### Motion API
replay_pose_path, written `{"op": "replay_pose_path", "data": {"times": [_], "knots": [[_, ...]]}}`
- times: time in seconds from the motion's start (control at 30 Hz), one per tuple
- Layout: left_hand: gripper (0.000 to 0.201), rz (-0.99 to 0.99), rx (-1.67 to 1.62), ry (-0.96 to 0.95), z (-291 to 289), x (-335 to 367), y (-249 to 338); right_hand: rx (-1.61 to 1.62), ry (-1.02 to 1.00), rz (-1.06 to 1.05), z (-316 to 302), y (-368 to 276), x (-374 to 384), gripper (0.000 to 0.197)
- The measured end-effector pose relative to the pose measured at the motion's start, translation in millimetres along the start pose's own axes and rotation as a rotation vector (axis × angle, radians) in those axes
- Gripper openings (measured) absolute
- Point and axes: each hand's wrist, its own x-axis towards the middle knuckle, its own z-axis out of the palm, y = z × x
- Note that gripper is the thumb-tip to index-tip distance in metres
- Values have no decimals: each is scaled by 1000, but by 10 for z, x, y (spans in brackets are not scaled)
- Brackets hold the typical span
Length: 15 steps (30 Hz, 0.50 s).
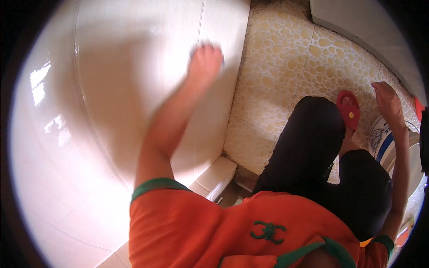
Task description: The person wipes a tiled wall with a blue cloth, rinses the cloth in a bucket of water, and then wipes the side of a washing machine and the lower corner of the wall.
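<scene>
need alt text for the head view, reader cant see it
A blurred left hand holds a small dark thing, mostly hidden, at a glossy tiled wall. The right hand, seemingly empty, is near a white-and-blue bucket. A red slipper shows against the pebble-patterned floor.

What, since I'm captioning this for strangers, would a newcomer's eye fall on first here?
Most likely the bright orange shirt with green trim, filling the lower middle. Next, the blurred left hand at upper centre, by the pale tiled wall, something bluish at its edge too unclear to name. Then the red slipper at right, vivid against the pebble-patterned floor.
</scene>
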Motion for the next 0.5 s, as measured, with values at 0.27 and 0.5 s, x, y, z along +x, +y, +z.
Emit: {"op": "replay_pose_path", "data": {"times": [0.27,0.5], "knots": [[17,344,-296,-355,306,-2164,1185,27,-23,215,-8,179,-604,17],[16,-59,59,351,-139,370,-207,22,29,216,73,146,-383,16]]}}
